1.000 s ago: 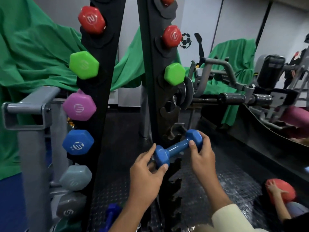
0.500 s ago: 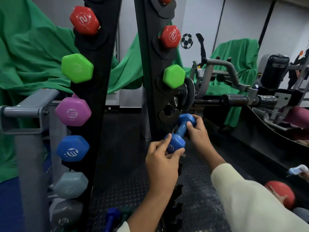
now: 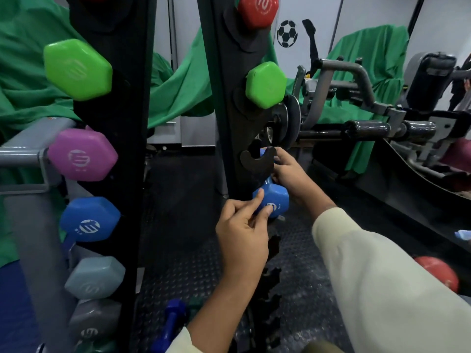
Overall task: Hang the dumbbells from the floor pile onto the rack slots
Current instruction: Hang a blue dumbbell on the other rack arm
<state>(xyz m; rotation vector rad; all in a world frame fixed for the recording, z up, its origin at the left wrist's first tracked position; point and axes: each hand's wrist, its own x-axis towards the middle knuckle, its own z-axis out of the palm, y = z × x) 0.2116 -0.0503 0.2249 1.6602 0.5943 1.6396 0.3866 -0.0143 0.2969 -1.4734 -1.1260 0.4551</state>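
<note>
A light blue dumbbell [image 3: 274, 197] points away from me beside the right rack post [image 3: 224, 103]. Its far head sits partly behind an empty hook slot [image 3: 257, 163]. My left hand [image 3: 242, 233] pinches the near head with thumb and fingers. My right hand [image 3: 288, 174] grips the handle and far end close to the slot. Above this slot hang a green dumbbell [image 3: 266, 85] and a red dumbbell [image 3: 257, 10]. Lower slots [image 3: 272, 273] on this post stand empty.
The left rack post [image 3: 112, 138] carries green [image 3: 76, 70], purple [image 3: 81, 154], blue [image 3: 89, 219], pale grey [image 3: 95, 276] and grey [image 3: 93, 322] dumbbells. A dark blue dumbbell [image 3: 173, 319] lies on the floor. A red ball [image 3: 438, 272] sits at right, gym machines [image 3: 356, 98] behind.
Both hands lifted the light blue dumbbell and turned it end-on, bringing its far head up to the empty slot. The view moved closer to the rack.
</note>
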